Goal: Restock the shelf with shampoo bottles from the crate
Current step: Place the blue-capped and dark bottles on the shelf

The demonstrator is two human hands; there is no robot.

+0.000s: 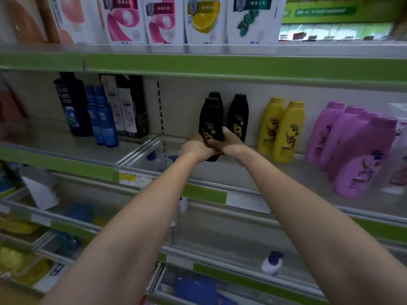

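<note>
While both arms reached forward to the middle shelf [231, 170], the left hand [193, 148] and the right hand [230, 142] together gripped the lower part of a black shampoo bottle [210, 126], fingers curled round it from either side. The bottle stood upright, its base at or just above the shelf board; the hands hid which. Directly behind it stood a second black bottle [217, 97], and just to the right a third black bottle [239, 116]. Further right on the same pale shelf stood two yellow bottles [284, 130], then a cluster of purple bottles [352, 148]. To the left, past a clear divider [143, 148], were dark and blue bottles [100, 117]. Green price strips [242, 67] edged every shelf. Refill pouches [207, 18] lined the shelf above. Lower shelves looked blurred, with goods I could not identify.
</note>
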